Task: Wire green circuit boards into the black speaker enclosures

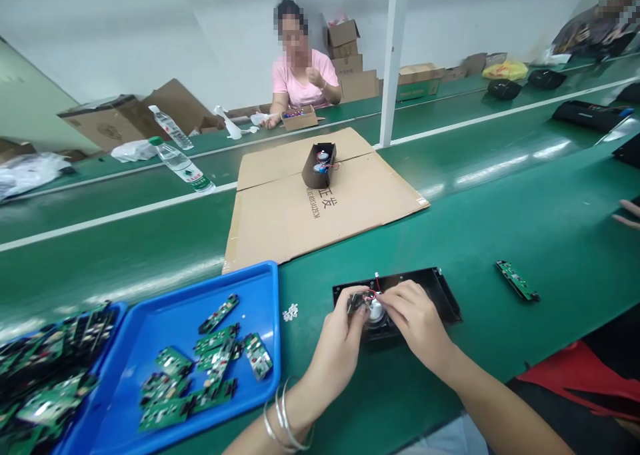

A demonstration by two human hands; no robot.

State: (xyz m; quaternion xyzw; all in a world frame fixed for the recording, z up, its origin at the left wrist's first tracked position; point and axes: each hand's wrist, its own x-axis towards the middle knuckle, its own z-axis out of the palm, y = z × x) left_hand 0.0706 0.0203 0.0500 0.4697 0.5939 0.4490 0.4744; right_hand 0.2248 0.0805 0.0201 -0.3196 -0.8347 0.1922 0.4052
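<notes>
My left hand [345, 315] grips a small circuit board [358, 302] over a black speaker housing [425, 288] lying on the green bench. The fingers of my right hand [413, 312] are pinched around a thin red wire [376, 287] beside that board. Beneath both hands a round silver speaker [376, 314] sits in the housing, partly covered by my fingers. A white plug stands up at the wire's end behind the hands. Whether the wire is joined to the board cannot be seen.
To the left, a blue tray [276, 308] holds several green circuit boards, with a pile of small white parts [291, 312] beside it. A loose board [518, 280] lies right. Ahead, another housing [320, 165] rests on a cardboard sheet [270, 222]. A person in pink sits opposite.
</notes>
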